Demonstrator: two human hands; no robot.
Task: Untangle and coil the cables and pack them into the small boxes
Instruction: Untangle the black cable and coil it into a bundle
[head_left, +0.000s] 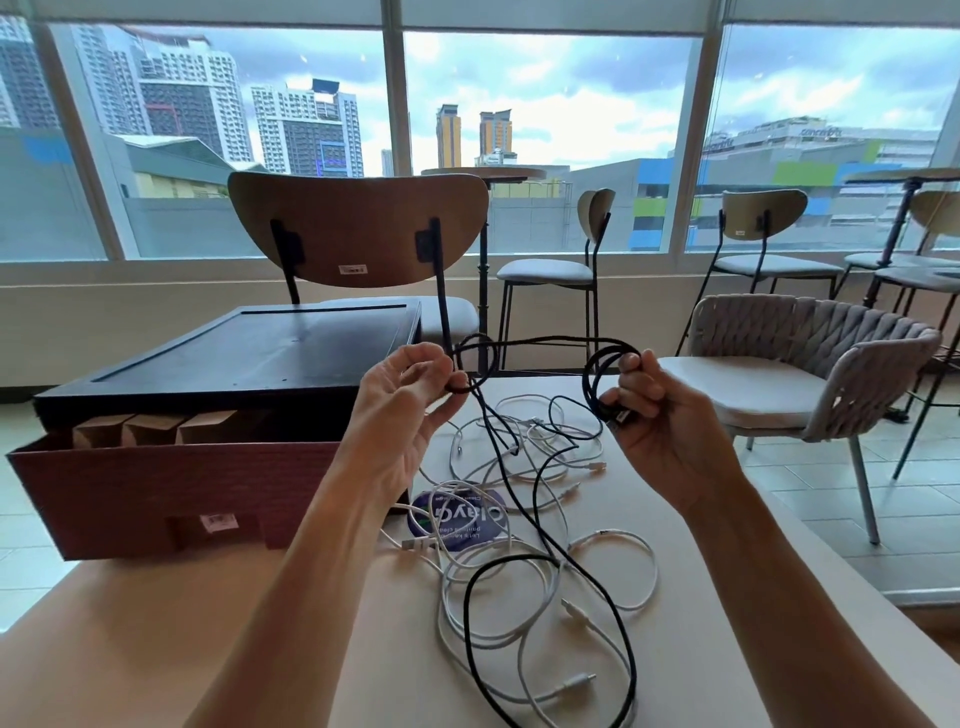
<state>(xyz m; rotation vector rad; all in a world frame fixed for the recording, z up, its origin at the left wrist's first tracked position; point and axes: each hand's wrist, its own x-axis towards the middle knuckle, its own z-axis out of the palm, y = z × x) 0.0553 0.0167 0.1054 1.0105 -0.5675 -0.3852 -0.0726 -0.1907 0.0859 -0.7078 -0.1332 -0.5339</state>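
2 hands up over the table (208, 623), both on the same black cable (545, 340). Left hand (410, 405): thumb and fingertips pinch it at a small loop, palm toward me, other fingers loosely bent. Right hand (660, 415): fingers curled round a short coil of a few turns, thumb on the near side, with what looks like a connector end poking out below the fist. Cable runs nearly level between the hands, then drops from the left pinch to the tabletop and snakes toward me in 1 big loop. Down there it is tangled through the white cables (550, 577), a loose heap in front of me with several plugs showing. Heap partly covers a round blue sticker (467, 514). Left of that sits a reddish cardboard tray (171, 483) with a black lid (234, 353) across its top, set back so the front edge is exposed. 3 small brown boxes (150, 423) stand upright in that gap, side by side. Wooden-backed chair (358, 228) beyond the table, woven armchair (810, 364) off to the right.
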